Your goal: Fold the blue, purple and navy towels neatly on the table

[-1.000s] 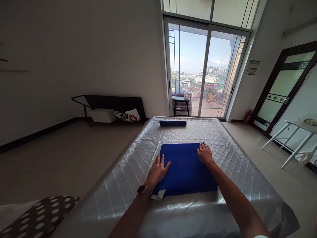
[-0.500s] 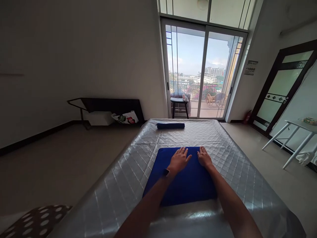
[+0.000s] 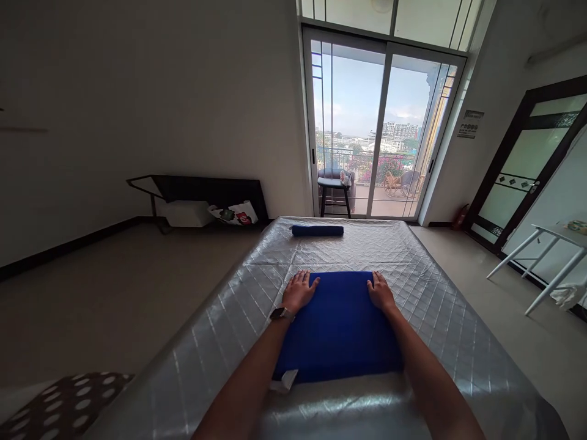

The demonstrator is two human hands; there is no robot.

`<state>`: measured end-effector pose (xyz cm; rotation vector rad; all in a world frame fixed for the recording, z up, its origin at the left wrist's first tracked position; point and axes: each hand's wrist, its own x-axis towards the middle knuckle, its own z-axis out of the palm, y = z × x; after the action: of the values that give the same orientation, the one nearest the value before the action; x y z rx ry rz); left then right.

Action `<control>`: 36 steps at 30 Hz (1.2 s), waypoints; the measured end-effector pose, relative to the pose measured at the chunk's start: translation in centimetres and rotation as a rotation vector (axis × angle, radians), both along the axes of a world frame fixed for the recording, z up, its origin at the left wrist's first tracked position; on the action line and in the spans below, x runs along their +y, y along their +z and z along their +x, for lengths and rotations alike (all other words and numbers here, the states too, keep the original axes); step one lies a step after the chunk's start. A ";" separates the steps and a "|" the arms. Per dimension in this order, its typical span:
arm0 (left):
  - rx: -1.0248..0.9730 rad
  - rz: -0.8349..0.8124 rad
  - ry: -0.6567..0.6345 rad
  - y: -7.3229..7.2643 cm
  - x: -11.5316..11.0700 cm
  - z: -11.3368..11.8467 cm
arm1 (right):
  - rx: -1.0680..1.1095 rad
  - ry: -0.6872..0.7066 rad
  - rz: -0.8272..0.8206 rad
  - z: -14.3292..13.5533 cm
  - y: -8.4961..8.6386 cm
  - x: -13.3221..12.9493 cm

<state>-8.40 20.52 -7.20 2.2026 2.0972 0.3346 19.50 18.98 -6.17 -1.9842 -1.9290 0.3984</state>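
Observation:
A blue folded cloth (image 3: 342, 330) lies flat on a silver quilted cover (image 3: 220, 330) in front of me. My left hand (image 3: 299, 290) rests on its far left corner, fingers stretched forward and thumb apart, with a watch on the wrist. At the far right corner lies my right hand (image 3: 380, 290), fingers extended along the edge and thumb on the cloth. A small white tag (image 3: 288, 380) sticks out at the near left corner. Farther off, a dark blue rolled cloth (image 3: 318, 230) lies near the cover's far edge.
A black bench-like frame (image 3: 215, 189) with a white box (image 3: 187, 214) and a printed bag (image 3: 233, 213) stands by the left wall. Behind are sliding glass doors (image 3: 380, 134). A white stool (image 3: 557, 235) stands at right, and brown polka-dot fabric (image 3: 68, 406) at lower left.
My left hand has slid left from the middle of the cloth to its far left corner. My right hand has stayed at the far right corner. The white tag has come into view.

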 end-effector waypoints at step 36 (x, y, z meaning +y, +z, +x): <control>-0.056 -0.003 0.040 -0.3 0.2 -0.6 | -0.065 0.004 -0.057 -0.2 1.0 -0.2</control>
<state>-9.00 20.77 -7.47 2.1263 2.1141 0.3904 19.30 18.75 -5.17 -2.0535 -1.9824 0.3989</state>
